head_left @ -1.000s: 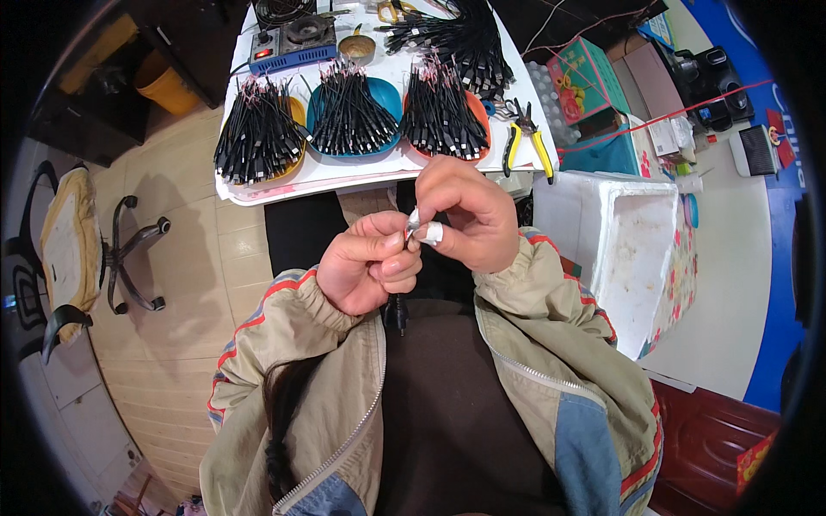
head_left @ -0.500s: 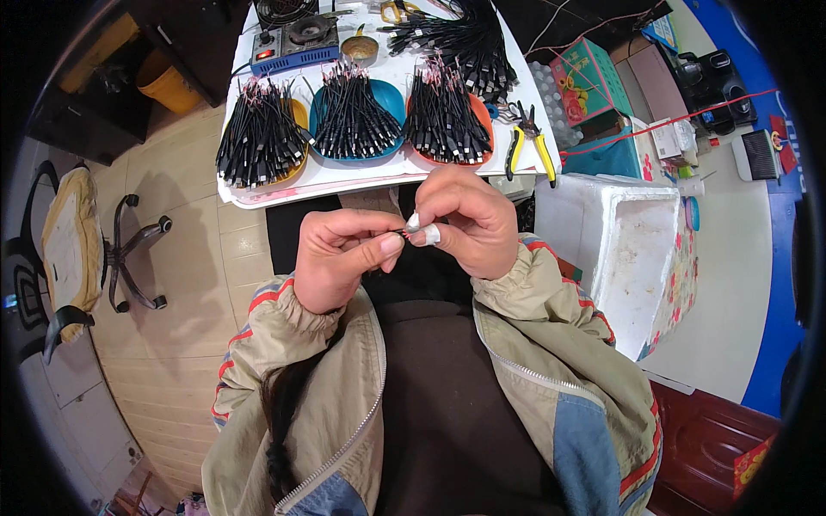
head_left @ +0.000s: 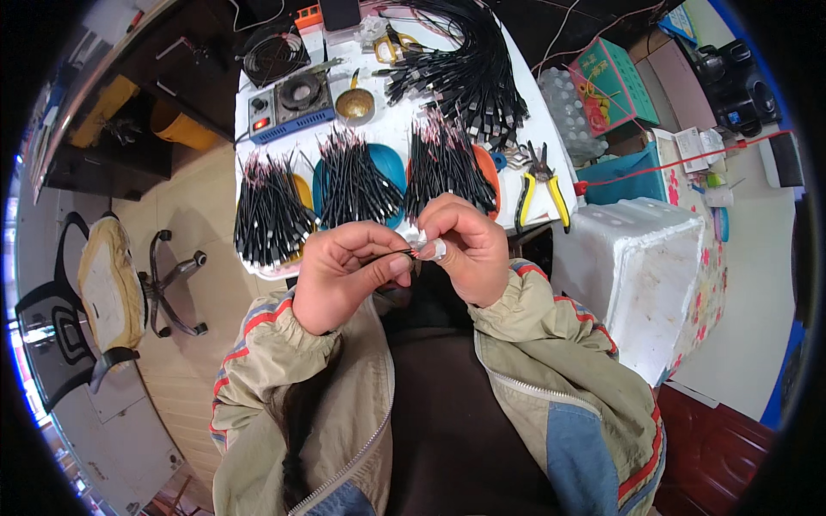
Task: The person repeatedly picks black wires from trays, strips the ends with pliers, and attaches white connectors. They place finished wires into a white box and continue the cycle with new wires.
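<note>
Head view: The left hand [head_left: 344,271] has changed its hold. One second ago its fingers were curled beneath the work; its grip is now a thumb-and-forefinger pinch on a black cable [head_left: 379,255], which lies roughly sideways with its reddish wire ends [head_left: 415,253] directed toward the right hand [head_left: 469,254]. The right grip appears pinched on those ends (its thumb and forefinger carry white wraps [head_left: 440,250]). The cable is between the two hands, near the front edge of the worktop [head_left: 379,99]. In effect, the wire ends appear presented for fingertip work. The view has also tilted, exposing more of the worktop: three cable bundles [head_left: 268,211] in front, yellow-handled pliers [head_left: 544,189] at right, a blue-fronted unit [head_left: 292,120] at rear left.
</note>
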`<state>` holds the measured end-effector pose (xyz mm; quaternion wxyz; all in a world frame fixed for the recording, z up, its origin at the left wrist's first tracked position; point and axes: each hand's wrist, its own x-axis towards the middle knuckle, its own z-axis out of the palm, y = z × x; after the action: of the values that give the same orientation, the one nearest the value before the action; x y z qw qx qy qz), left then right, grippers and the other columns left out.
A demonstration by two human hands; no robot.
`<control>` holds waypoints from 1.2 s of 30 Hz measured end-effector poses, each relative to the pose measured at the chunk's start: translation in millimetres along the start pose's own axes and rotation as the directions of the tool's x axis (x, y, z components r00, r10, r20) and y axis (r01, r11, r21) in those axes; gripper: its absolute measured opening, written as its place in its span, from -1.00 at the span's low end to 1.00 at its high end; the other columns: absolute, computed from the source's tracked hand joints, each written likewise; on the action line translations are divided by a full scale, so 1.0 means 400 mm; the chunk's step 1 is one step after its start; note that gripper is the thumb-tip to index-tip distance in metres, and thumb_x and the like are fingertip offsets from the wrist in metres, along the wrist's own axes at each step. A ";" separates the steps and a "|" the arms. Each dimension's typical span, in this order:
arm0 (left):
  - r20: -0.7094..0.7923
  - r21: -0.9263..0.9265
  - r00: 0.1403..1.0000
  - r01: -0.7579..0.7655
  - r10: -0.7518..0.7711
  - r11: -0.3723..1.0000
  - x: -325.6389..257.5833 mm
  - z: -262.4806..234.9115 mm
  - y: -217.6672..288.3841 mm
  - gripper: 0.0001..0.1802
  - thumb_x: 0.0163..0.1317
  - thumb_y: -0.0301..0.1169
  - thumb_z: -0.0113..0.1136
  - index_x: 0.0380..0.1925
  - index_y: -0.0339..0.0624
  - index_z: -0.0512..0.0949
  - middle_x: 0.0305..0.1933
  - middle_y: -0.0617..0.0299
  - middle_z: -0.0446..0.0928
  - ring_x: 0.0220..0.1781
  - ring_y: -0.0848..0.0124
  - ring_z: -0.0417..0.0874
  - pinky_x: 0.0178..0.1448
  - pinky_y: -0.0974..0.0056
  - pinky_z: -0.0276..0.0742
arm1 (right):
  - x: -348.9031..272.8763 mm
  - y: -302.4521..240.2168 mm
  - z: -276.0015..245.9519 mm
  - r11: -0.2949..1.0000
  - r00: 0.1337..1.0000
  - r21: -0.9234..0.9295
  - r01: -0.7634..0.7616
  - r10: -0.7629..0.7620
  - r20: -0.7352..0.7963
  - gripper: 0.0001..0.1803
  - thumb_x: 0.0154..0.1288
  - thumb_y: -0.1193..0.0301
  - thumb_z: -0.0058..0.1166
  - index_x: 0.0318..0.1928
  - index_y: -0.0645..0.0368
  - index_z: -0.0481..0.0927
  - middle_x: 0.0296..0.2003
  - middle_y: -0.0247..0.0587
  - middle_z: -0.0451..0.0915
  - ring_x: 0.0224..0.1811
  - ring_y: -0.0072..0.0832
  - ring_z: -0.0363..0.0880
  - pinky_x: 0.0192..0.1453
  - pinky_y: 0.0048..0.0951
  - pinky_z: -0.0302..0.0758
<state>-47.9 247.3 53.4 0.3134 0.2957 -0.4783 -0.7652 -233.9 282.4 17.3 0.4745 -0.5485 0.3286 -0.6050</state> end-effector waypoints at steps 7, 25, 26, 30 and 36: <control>-0.097 0.415 0.972 -0.156 0.214 0.896 0.130 -0.028 0.121 -0.90 0.23 -0.64 0.16 -0.26 -0.43 0.60 -0.35 0.18 0.63 -0.33 0.54 0.61 -0.23 0.45 0.54 | 0.099 0.025 -0.093 0.993 0.994 0.081 -0.090 0.094 -0.051 -0.73 0.39 0.43 0.02 0.01 0.31 0.48 -0.15 -0.23 0.42 -0.14 -0.56 0.43 0.03 -0.52 0.38; 0.054 0.991 0.990 -0.038 0.131 -0.125 0.559 -0.308 -0.050 -0.91 0.06 -0.48 0.17 -0.42 -0.26 0.57 -0.48 -0.12 0.55 -0.35 -0.07 0.59 -0.27 -0.01 0.49 | 0.125 0.035 -0.175 0.894 0.895 0.057 -0.444 0.446 -0.028 -0.83 0.40 0.47 -0.05 -0.14 0.30 0.56 -0.29 -0.34 0.59 -0.37 -0.73 0.46 -0.26 -0.64 0.45; 0.050 0.991 0.992 -0.036 0.115 -0.127 0.562 -0.307 -0.053 -0.92 0.03 -0.54 0.06 -0.50 -0.27 0.54 -0.45 -0.15 0.55 -0.32 -0.09 0.62 -0.22 -0.03 0.53 | 0.127 0.036 -0.179 0.897 0.898 0.055 -0.438 0.440 -0.028 -0.83 0.39 0.47 -0.04 -0.14 0.30 0.56 -0.29 -0.34 0.60 -0.37 -0.72 0.46 -0.26 -0.63 0.45; 0.012 0.994 0.987 0.005 0.158 -0.106 0.565 -0.298 -0.051 -0.91 0.07 -0.48 0.16 -0.42 -0.25 0.59 -0.46 -0.11 0.56 -0.35 -0.06 0.60 -0.26 0.02 0.51 | 0.127 0.046 -0.186 0.911 0.911 0.041 -0.410 0.411 -0.027 -0.84 0.39 0.49 -0.04 -0.15 0.30 0.56 -0.29 -0.33 0.60 -0.37 -0.71 0.47 -0.26 -0.63 0.45; 0.032 0.993 0.944 -0.068 0.330 0.097 0.533 -0.280 -0.007 -0.87 0.10 -0.48 0.20 -0.33 -0.24 0.62 -0.41 -0.09 0.58 -0.34 -0.04 0.61 -0.24 0.07 0.54 | 0.113 0.045 -0.187 0.897 0.896 0.049 -0.440 0.442 -0.038 -0.83 0.40 0.47 -0.05 -0.15 0.30 0.56 -0.28 -0.31 0.61 -0.36 -0.71 0.50 -0.27 -0.63 0.46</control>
<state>-98.3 24.7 -23.0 0.1866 0.4345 -0.8635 -0.1752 -300.6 224.9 3.2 0.6018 -0.4357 0.4439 -0.5010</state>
